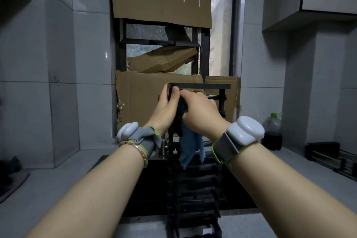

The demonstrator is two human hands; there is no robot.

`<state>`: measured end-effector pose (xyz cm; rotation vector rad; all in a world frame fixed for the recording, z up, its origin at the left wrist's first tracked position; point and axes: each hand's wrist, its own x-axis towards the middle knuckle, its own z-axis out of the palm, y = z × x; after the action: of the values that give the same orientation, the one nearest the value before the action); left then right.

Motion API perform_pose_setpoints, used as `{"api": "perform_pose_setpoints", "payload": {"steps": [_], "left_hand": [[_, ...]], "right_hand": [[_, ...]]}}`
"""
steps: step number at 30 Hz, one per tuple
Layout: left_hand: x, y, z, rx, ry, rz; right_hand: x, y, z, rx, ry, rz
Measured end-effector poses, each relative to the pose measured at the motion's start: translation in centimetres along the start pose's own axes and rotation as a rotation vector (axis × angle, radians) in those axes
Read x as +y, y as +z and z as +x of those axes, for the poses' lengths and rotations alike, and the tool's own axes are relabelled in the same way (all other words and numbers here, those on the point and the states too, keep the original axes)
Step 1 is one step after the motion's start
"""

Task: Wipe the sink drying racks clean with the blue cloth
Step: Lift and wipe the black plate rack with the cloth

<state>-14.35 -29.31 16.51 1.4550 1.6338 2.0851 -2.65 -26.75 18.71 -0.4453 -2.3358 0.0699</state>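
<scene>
A black roll-up drying rack [195,189] is held up on end over the dark sink [135,199], and its top slat [204,86] is level with my hands. My left hand [166,108] grips the rack's upper left edge, thumb over the front. My right hand [201,112] holds the blue cloth [190,147] bunched against the upper slats. The cloth's loose end hangs down between my wrists.
A steel tap base [163,149] stands behind the sink. A dark-liquid bottle [272,133] with a green cap sits on the right counter, with a second black rack [332,157] further right. Cardboard [143,98] covers the window behind.
</scene>
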Motion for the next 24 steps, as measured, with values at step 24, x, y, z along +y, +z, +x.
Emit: {"api": "perform_pose_setpoints", "payload": {"steps": [24], "left_hand": [[-0.9, 1.5, -0.6, 0.262, 0.043, 0.024]], "right_hand": [[0.5, -3.5, 1.9, 0.747, 0.002, 0.404]]}}
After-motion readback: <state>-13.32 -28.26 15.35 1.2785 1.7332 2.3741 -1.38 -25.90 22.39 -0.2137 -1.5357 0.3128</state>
